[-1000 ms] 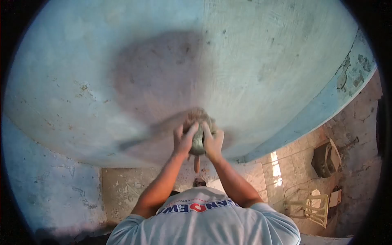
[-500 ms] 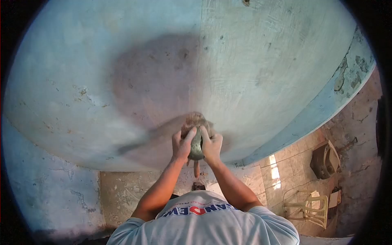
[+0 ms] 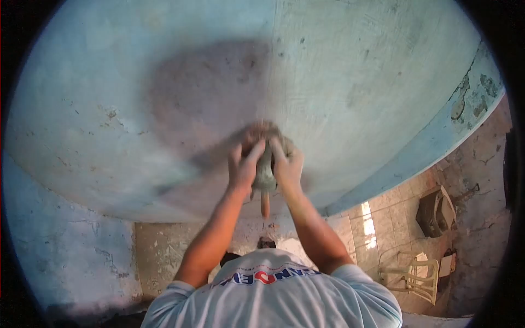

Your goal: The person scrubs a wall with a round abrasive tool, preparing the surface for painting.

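A worn grey-green tool (image 3: 265,172) with a brownish front edge is pressed to the pale blue-green wall (image 3: 350,98). From its lower end sticks a short reddish-brown stub like a wooden handle; its exact kind I cannot make out. My left hand (image 3: 244,167) grips the tool's left side, thumb pointing up along it. On the other side my right hand (image 3: 289,165) is closed round it the same way, its thumb beside the left one. The fingers behind the tool are mostly hidden.
Scuffs and flaked patches mark the wall, and a large shadow falls on it. At right, a tiled floor (image 3: 391,218) holds a plastic chair (image 3: 418,276) and a dark, boxy object (image 3: 435,213). Another wall (image 3: 76,251) with peeling paint stands at left.
Both hands have slid up the wall with the tool between them, and my forearms reach farther forward. The grip looks the same.
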Demonstrator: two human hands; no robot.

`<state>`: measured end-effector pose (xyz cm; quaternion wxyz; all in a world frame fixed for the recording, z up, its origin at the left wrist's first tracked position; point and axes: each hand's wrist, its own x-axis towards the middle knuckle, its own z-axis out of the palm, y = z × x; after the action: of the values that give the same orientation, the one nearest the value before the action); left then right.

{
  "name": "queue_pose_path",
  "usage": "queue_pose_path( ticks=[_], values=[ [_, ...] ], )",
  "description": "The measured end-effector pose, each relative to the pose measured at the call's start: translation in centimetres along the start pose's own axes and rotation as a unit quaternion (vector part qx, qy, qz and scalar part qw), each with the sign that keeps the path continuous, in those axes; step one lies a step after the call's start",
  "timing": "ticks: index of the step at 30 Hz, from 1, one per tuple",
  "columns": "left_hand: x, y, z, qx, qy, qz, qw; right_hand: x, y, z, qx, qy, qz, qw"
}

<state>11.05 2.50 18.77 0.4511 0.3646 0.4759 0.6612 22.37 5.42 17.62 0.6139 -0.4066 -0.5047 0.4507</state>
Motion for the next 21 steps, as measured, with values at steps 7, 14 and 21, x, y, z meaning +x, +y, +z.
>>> queue_pose_path(
  ticks=[7, 14, 21],
  values=[
    [-1.4, -1.9, -0.3, 0.002, -0.007, -0.014, 1.0, -2.0, 2.0, -1.7, -0.002, -0.007, 0.045, 0.999],
    [1.6, 3.7, 1.5, 0.037, -0.01, 0.045, 0.998, 2.1, -2.9, 0.1, -0.013, -0.016, -0.024, 1.0],
    [-1.7, -7.1, -2.2, 0.022, 0.002, 0.007, 1.0, -3.4, 6.8, -2.2, -0.08, -0.004, 0.009, 0.997]
  ],
)
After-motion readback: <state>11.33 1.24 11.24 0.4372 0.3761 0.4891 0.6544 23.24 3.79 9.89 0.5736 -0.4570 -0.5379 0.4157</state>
